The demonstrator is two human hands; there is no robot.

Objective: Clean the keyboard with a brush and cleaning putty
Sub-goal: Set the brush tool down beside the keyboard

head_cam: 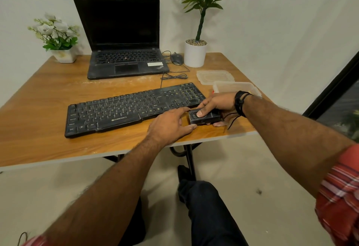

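Note:
A dusty black keyboard (134, 108) lies slanted across the middle of the wooden table (42, 94). Just off its near right corner sits a small black box (206, 118). My right hand (217, 105) grips this box, thumb pressed on its top and fingers curled under its far side. My left hand (171, 124) reaches in from the left with fingers extended, its fingertips touching the box's left end. No brush or putty shows outside the box.
An open black laptop (124, 51) stands behind the keyboard, a mouse (176, 58) and cable beside it. A clear plastic tub (235, 88) and its lid (213, 77) sit at the right. A white plant pot (194, 54) and a flower pot (64, 55) stand at the back.

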